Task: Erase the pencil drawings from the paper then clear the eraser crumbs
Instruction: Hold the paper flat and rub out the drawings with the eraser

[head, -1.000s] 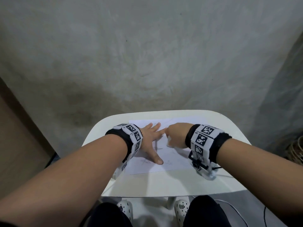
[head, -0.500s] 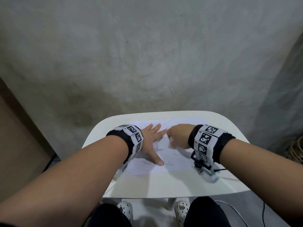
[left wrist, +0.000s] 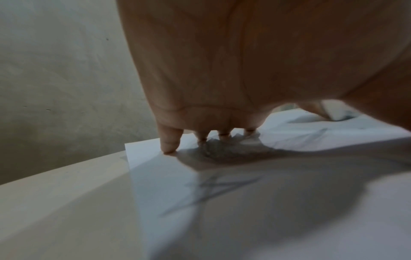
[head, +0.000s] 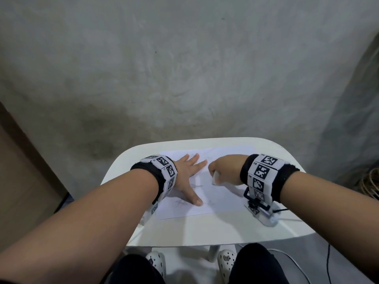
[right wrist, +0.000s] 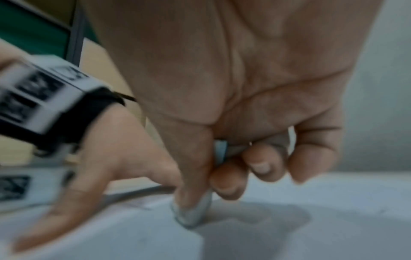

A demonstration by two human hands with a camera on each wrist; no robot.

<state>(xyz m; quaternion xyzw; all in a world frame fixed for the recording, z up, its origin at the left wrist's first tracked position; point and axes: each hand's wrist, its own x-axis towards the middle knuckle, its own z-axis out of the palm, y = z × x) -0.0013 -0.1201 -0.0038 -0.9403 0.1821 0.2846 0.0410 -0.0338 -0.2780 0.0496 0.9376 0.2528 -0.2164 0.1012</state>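
On the white paper (head: 223, 198) faint pencil marks show — left hand (head: 187, 179) splayed flat, right hand (head: 224, 171) pinching the eraser (right wrist: 191, 214).

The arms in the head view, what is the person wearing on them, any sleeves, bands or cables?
No sleeves: both forearms are bare. Each wrist carries a black fabric band wrapped with white square tiles printed with black-and-white coded markers, on the left wrist and the right wrist. A small white and black camera unit hangs under the right band, with a thin dark cable leading off it. No gloves or rings are visible.
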